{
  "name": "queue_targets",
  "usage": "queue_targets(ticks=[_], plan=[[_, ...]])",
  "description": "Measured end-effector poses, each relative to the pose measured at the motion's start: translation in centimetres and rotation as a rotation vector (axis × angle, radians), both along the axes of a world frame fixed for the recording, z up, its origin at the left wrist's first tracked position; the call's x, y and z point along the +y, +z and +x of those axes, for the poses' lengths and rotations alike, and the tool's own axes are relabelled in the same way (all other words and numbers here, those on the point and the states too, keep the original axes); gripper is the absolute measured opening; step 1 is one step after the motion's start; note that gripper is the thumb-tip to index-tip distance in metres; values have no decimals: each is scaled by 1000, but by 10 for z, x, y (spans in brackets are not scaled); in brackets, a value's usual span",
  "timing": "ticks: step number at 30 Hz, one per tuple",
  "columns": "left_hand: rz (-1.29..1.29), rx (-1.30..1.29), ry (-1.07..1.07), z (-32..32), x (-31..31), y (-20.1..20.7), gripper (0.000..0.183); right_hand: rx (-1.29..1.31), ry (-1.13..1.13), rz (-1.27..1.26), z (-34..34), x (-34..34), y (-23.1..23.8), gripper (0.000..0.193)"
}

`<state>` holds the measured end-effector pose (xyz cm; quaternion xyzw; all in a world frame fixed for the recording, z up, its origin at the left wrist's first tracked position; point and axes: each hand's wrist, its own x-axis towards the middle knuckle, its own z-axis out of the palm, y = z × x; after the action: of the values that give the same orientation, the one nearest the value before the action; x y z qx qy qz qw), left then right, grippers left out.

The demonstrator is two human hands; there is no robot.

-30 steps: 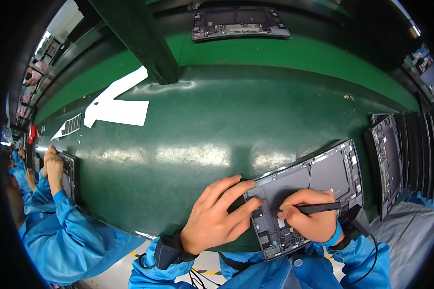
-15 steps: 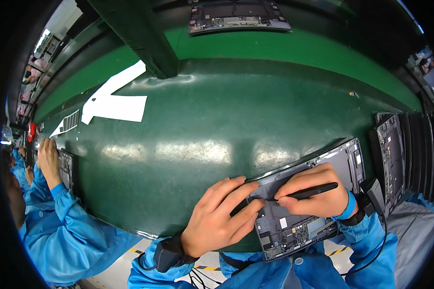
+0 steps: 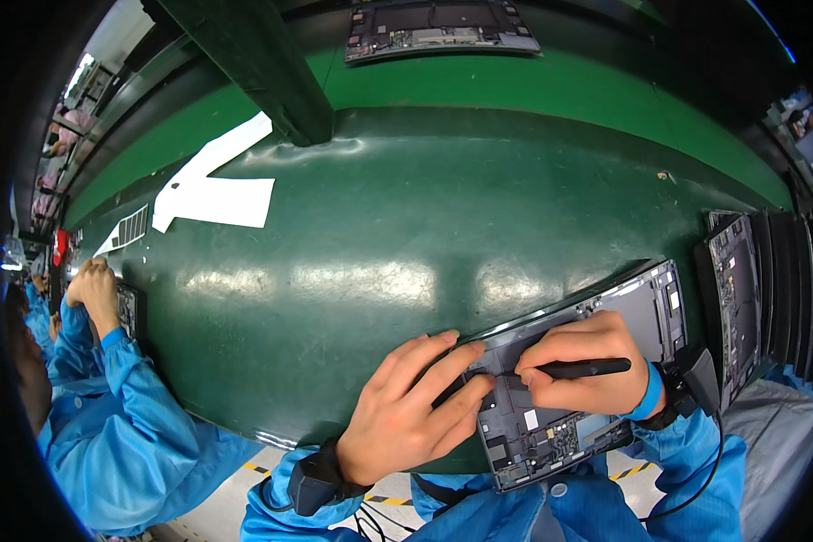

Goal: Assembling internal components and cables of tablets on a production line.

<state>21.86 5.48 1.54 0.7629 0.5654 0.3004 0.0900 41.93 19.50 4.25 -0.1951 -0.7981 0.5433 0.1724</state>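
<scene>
A thin dark device chassis (image 3: pixel 643 309) with exposed circuit boards lies aslant at the table's near right edge. My left hand (image 3: pixel 411 406) rests at its left end, fingers spread, with some fingertips on the casing. My right hand (image 3: pixel 592 361) is closed around a slim black pen-shaped tool (image 3: pixel 583 368). The tool's tip points left toward the middle of the chassis, close to my left fingertips. My right fingers hide the tip, so I cannot tell exactly what it touches.
White paper sheets (image 3: pixel 217 200) and a strip with dark rectangles (image 3: pixel 133 228) lie on the left of the green table (image 3: pixel 334 199). Another chassis (image 3: pixel 443 41) sits at the back, beyond a dark post (image 3: pixel 289 99). More stand stacked (image 3: pixel 736 289) at right. A co-worker's hand (image 3: pixel 95 294) works at left.
The pen-shaped tool has tilted closer to level, its rear end lower, as my right hand turned slightly. My left hand has stayed in place. The co-worker's hand at left has shifted slightly.
</scene>
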Motion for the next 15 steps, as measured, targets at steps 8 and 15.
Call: queue_targets(ticks=[8, 15], plan=[[49, 46, 52, 6, -2, -1, 23, 24, -83, 183, 2, -17, -2, 14], [56, 55, 76, 8, -2, 0, 24, -22, -206, 250, 2, -34, 1, 15]])
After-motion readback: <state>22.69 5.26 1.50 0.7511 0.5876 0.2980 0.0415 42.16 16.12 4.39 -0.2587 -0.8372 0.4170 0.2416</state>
